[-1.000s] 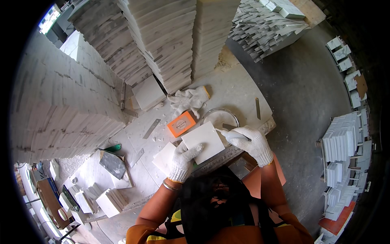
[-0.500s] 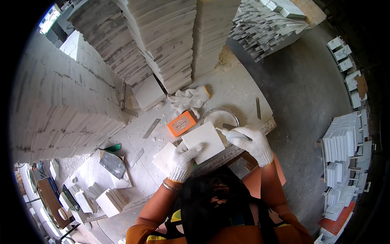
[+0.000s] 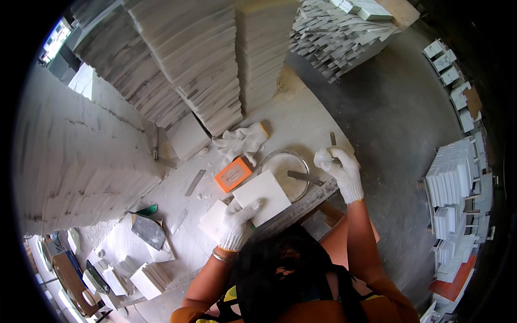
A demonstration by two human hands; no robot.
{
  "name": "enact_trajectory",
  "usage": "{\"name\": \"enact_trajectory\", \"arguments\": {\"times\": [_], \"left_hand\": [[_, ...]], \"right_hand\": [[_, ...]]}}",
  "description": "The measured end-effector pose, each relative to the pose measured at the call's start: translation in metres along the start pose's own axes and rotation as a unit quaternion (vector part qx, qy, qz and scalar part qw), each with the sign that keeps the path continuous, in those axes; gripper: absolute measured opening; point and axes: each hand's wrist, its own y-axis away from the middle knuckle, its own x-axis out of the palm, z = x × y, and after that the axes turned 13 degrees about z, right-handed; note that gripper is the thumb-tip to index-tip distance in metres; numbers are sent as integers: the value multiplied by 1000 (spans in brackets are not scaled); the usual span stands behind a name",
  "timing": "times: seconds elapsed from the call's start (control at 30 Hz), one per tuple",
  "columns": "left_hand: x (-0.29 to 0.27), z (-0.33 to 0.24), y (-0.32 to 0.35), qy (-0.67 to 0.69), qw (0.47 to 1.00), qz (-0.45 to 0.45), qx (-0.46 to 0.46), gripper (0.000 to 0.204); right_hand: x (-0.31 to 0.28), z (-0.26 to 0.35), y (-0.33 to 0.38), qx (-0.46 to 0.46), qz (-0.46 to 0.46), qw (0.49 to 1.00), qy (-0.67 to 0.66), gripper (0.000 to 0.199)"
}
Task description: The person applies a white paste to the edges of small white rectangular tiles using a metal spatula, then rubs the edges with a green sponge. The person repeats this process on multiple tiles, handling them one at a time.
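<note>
My left hand [image 3: 235, 222], in a white knit glove, grips a square white tile [image 3: 265, 198] by its near left edge, thumb on top. A second white tile [image 3: 212, 219] lies partly under that hand. To the right, my gloved right hand [image 3: 340, 171] is raised beside the table edge, apart from the tile. Its fingers are curled, with a whitish bit at their tips that is hard to make out. Between the hands stands a round metal-rimmed dish [image 3: 280, 161] of pale material, with a dark flat blade [image 3: 305, 177] lying across it.
An orange box [image 3: 233, 175] and a spare white glove [image 3: 241, 141] lie behind the tile. Metal strips [image 3: 195, 183] rest on the table. Tall stacks of marble tiles [image 3: 188, 59] rise at the back and left. Stacked white slabs [image 3: 455, 177] stand across the floor at right.
My right hand has drawn away from the tile and dish toward the right and up, uncovering the blade on the dish. My left hand keeps hold of the tile. The view has shifted slightly.
</note>
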Motion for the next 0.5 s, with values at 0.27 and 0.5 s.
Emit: {"name": "enact_trajectory", "arguments": {"times": [0.27, 0.5], "left_hand": [[2, -1, -2, -13, 1000, -16, -9, 41], [2, -2, -1, -16, 1000, -17, -15, 41]], "right_hand": [[6, -45, -50, -3, -16, 999, 36, 34], [17, -82, -72, 6, -13, 995, 103, 32]]}}
